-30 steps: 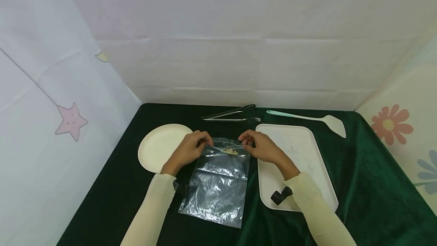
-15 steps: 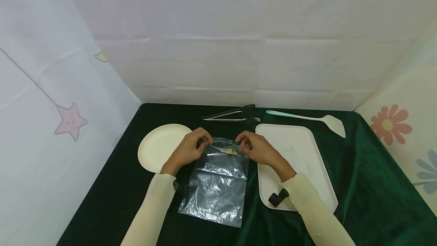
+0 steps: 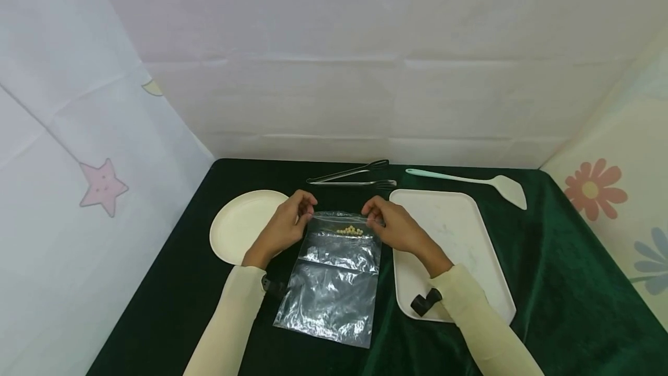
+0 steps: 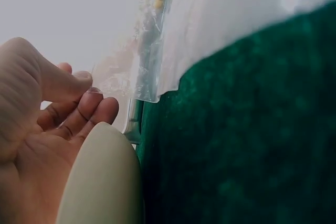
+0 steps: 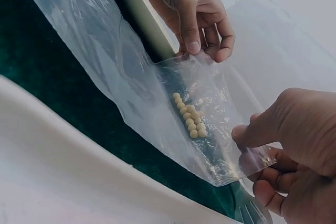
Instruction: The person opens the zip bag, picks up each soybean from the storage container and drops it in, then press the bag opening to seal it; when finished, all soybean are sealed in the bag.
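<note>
A clear plastic zip bag (image 3: 334, 289) lies on the dark green cloth, its top edge lifted between both hands. Small pale yellow balls (image 3: 351, 230) sit in a cluster near the bag's mouth; the right wrist view shows these balls (image 5: 190, 116) through the film. My left hand (image 3: 284, 222) pinches the top left corner of the bag between thumb and fingers, as the left wrist view confirms for this hand (image 4: 47, 103). At the opposite corner, my right hand (image 3: 399, 228) pinches the film; in its wrist view the thumb of that hand (image 5: 299, 135) presses against the fingers.
A cream oval plate (image 3: 229, 225) lies left of the bag, partly behind the left hand. To the right is a white rectangular tray (image 3: 454, 219) under the right forearm. Metal tongs (image 3: 355, 183) and a white spatula with a mint handle (image 3: 508, 190) lie along the back.
My left hand has shifted slightly left and up, and the gaping mouth of the bag is now drawn into a straighter line. The right hand moved a little left early on.
</note>
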The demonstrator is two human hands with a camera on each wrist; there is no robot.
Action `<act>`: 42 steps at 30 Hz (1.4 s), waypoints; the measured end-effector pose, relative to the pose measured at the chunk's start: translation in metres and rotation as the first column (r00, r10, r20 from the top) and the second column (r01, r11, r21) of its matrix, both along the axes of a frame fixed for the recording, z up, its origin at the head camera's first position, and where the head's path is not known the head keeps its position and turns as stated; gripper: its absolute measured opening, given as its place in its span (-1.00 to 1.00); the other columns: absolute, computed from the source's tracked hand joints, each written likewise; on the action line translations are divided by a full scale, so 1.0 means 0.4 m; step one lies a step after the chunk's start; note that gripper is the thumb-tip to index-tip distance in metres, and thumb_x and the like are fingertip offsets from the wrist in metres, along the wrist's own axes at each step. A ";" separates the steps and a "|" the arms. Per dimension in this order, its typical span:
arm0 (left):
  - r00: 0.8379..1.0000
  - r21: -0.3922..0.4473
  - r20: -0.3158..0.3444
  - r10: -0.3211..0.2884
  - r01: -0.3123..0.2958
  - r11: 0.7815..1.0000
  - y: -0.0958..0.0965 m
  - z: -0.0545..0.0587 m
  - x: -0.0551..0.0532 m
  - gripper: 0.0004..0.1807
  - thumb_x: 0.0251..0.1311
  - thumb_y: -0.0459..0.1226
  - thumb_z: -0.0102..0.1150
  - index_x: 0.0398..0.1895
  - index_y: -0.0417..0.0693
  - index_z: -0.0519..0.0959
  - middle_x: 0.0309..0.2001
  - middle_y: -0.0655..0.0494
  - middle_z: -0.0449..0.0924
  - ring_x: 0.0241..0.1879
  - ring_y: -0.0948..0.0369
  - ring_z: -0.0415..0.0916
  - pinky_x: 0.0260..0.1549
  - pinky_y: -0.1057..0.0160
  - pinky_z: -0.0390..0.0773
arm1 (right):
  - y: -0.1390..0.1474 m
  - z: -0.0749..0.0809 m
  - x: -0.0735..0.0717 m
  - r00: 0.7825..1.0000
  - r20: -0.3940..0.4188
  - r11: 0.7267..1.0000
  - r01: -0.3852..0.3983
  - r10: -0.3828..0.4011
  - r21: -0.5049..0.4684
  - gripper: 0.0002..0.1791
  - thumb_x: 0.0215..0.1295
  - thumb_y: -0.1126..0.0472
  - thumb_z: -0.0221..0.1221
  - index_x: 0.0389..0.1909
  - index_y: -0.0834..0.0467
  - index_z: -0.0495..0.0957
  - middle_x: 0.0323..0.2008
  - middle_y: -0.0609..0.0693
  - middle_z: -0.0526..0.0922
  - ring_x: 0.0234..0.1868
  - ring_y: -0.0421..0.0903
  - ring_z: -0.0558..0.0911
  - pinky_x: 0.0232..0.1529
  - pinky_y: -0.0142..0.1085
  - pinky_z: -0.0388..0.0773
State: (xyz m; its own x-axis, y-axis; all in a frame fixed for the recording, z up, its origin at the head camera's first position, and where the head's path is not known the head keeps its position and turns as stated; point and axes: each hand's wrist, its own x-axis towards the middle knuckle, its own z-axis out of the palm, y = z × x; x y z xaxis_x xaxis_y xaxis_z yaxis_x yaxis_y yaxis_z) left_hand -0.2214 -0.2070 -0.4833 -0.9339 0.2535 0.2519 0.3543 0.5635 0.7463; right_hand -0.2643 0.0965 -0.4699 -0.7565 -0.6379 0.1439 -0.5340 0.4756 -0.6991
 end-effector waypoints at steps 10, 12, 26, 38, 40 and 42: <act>1.000 -0.035 0.016 -0.005 0.006 0.999 0.003 0.005 -0.002 -0.69 0.43 -0.52 -0.03 0.17 -0.16 0.34 -0.14 0.06 0.45 -0.19 0.17 0.44 -0.19 0.19 0.53 | -0.007 -0.004 0.004 0.998 -0.049 1.000 0.027 -0.026 0.014 -0.88 0.46 0.30 0.16 -0.12 0.04 0.44 -0.24 -0.10 0.53 -0.24 -0.11 0.49 -0.21 -0.19 0.51; 1.000 -0.049 0.011 -0.003 0.004 0.999 0.004 0.007 -0.002 -0.70 0.44 -0.52 -0.05 0.15 -0.15 0.33 -0.13 0.06 0.44 -0.18 0.18 0.43 -0.17 0.19 0.53 | -0.008 -0.004 0.002 0.998 -0.054 1.000 0.021 -0.020 0.022 -0.87 0.46 0.31 0.15 -0.09 0.06 0.44 -0.25 -0.10 0.52 -0.28 -0.12 0.49 -0.24 -0.20 0.50; 0.998 -0.075 0.050 0.037 -0.034 0.997 0.004 0.006 0.001 -0.82 0.46 -0.50 -0.08 -0.04 -0.07 0.29 -0.16 0.02 0.38 -0.20 0.12 0.38 -0.18 0.16 0.46 | -0.088 0.043 -0.003 0.979 -0.186 0.970 -0.037 0.084 0.241 -0.48 0.40 0.01 0.25 0.30 0.09 0.44 0.19 0.06 0.45 0.24 0.14 0.35 0.20 0.20 0.28; 1.000 -0.072 -0.014 -0.011 0.010 0.997 0.008 0.007 -0.010 -0.79 0.44 -0.50 -0.03 -0.01 -0.05 0.33 -0.14 0.07 0.42 -0.20 0.15 0.44 -0.20 0.18 0.51 | -0.253 0.046 -0.035 0.997 0.023 0.987 -0.075 0.072 0.142 -0.82 0.43 0.07 0.22 -0.08 0.06 0.62 -0.22 -0.16 0.67 -0.27 -0.23 0.62 -0.19 -0.26 0.57; 0.999 -0.068 -0.029 -0.018 0.016 0.998 0.011 0.007 -0.012 -0.75 0.43 -0.51 -0.02 0.04 -0.06 0.35 -0.13 0.09 0.43 -0.19 0.16 0.44 -0.19 0.20 0.51 | -0.261 0.044 -0.033 0.999 0.003 0.987 -0.048 0.049 0.156 -0.87 0.42 0.10 0.22 -0.13 0.04 0.62 -0.28 -0.18 0.67 -0.34 -0.27 0.61 -0.23 -0.30 0.57; 0.999 -0.074 -0.043 -0.026 0.023 0.997 0.011 0.007 -0.014 -0.72 0.43 -0.50 0.00 0.12 -0.12 0.36 -0.12 0.08 0.43 -0.17 0.17 0.42 -0.18 0.20 0.50 | -0.264 0.040 -0.031 0.999 -0.042 0.983 -0.020 0.028 0.180 -0.89 0.41 0.10 0.22 -0.16 0.02 0.63 -0.30 -0.20 0.66 -0.33 -0.30 0.60 -0.15 -0.28 0.54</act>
State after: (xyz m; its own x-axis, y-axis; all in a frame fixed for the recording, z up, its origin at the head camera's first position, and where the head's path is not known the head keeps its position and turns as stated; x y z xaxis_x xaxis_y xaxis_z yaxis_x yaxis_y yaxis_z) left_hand -0.2269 -0.2024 -0.4805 -0.9157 0.2954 0.2724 0.4000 0.6069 0.6868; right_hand -0.2767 -0.0091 -0.4539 -0.7364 -0.6740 0.0584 -0.5752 0.5782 -0.5786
